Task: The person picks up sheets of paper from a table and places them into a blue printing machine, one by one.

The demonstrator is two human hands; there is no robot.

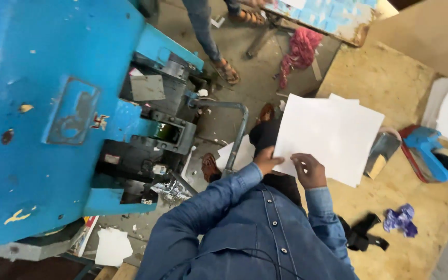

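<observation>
While gripped, white sheets (pixel 333 132) tilted, far corner up-right

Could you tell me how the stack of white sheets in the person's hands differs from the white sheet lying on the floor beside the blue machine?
The stack of white sheets is held up by the left hand and right hand; the white floor sheet lies loose, untouched. The stack looks larger with square corners; the floor sheet looks smaller with an uneven outline. Both are plain white.

We have open floor (pixel 245 83) ahead past the white sheets (pixel 333 135); the blue machine (pixel 53 119) blocks our left, the tape dispenser (pixel 431 153) crowds our right.
</observation>
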